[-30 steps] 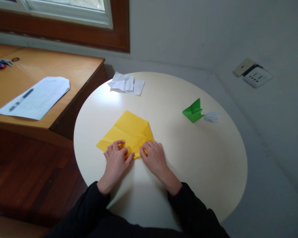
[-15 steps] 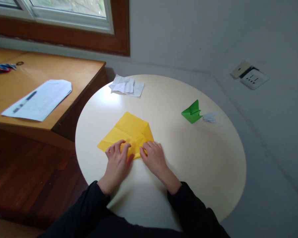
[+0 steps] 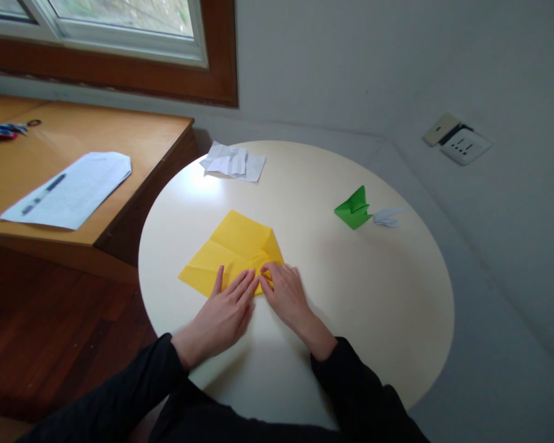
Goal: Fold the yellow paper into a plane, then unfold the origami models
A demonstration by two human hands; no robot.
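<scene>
Pressing flat: left hand (image 3: 224,312) fingers spread on near edge of yellow paper (image 3: 233,252), right hand (image 3: 289,297) fingertips pinning near-right corner fold; sheet extends far-left from both hands on round table (image 3: 373,295)

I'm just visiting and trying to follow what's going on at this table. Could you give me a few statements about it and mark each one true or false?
1. Both hands rest on the yellow paper. True: the left hand lies flat on its near edge, and the right hand presses its near corner.
2. The yellow paper lies on the wooden desk. False: it lies on the round white table.
3. A green folded paper sits to the right on the table, away from the hands. True.
4. The left hand's fingers are curled into a fist. False: they are stretched out flat.
5. The crumpled white paper lies under the right hand. False: it lies at the table's far edge.
</scene>
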